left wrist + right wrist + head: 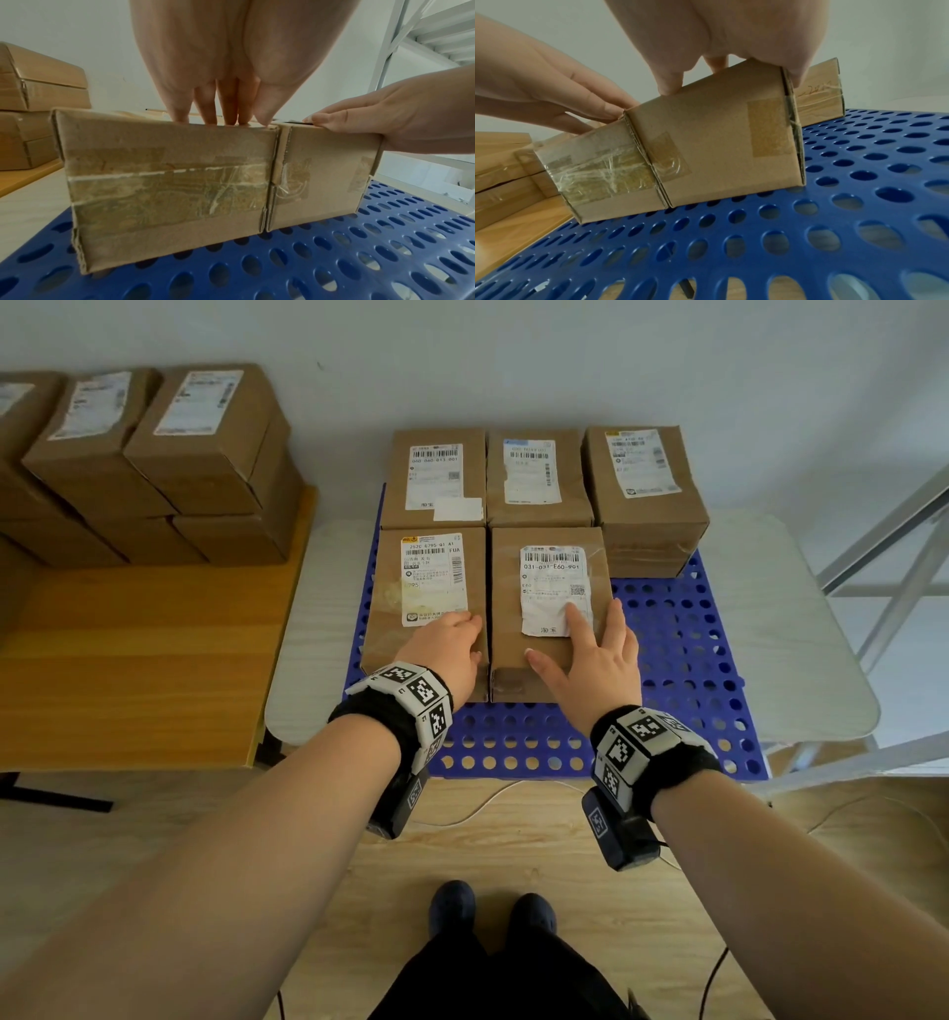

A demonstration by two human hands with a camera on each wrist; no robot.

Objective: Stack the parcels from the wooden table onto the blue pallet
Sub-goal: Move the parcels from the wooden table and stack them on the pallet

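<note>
Five brown parcels lie on the blue pallet [683, 660]. Three form the back row [536, 480] and two the front row. My left hand [452, 644] rests with straight fingers [226, 113] on the top of the front-left parcel [390, 629], near its right edge. My right hand [585, 649] lies spread on the top of the front-right parcel [508, 608], index finger on its label, outer fingers over its right side [798, 77]. Both front parcels [167, 182] [718, 142] sit flat on the pallet, side by side and touching.
The wooden table [128, 660] at the left carries stacked parcels [154, 469]. The pallet sits on a white table [801, 660]. The pallet's right front part [859, 203] is bare. A metal frame [898, 557] stands at the right. Cables lie on the floor by my feet.
</note>
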